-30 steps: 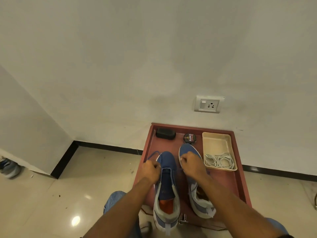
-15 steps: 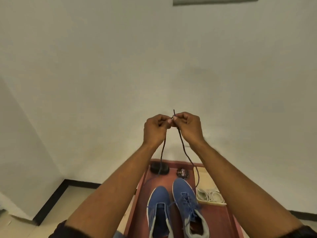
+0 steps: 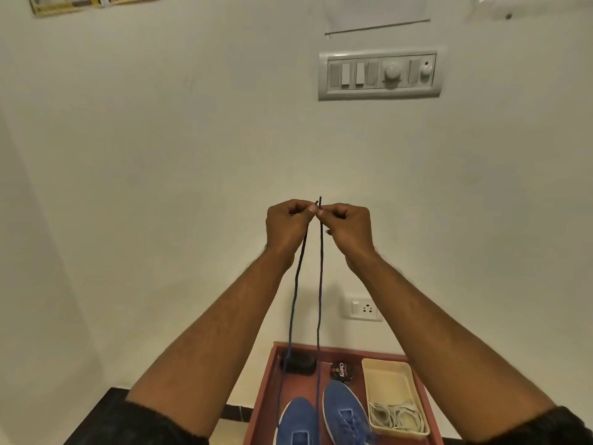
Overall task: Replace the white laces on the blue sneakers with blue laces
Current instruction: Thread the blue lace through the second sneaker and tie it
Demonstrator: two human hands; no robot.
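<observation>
Both arms are raised in front of the wall. My left hand (image 3: 286, 226) and my right hand (image 3: 348, 227) each pinch one end of a blue lace (image 3: 319, 300), tips side by side and level. Its two strands hang straight down to the left blue sneaker (image 3: 298, 422) at the bottom edge. The right blue sneaker (image 3: 345, 412) beside it carries blue lacing. White laces (image 3: 396, 415) lie coiled in a cream tray (image 3: 386, 377) to the right.
The sneakers stand on a reddish-brown tray (image 3: 269, 396) on the floor by the wall. A black object (image 3: 300, 364) and a round polish tin (image 3: 341, 370) sit at its far end. A socket (image 3: 364, 308) and a switch panel (image 3: 380, 75) are on the wall.
My hands have lifted from the left sneaker's toe up to chest height, pulling both lace ends taut. The view has tilted up, so the switch panel now shows.
</observation>
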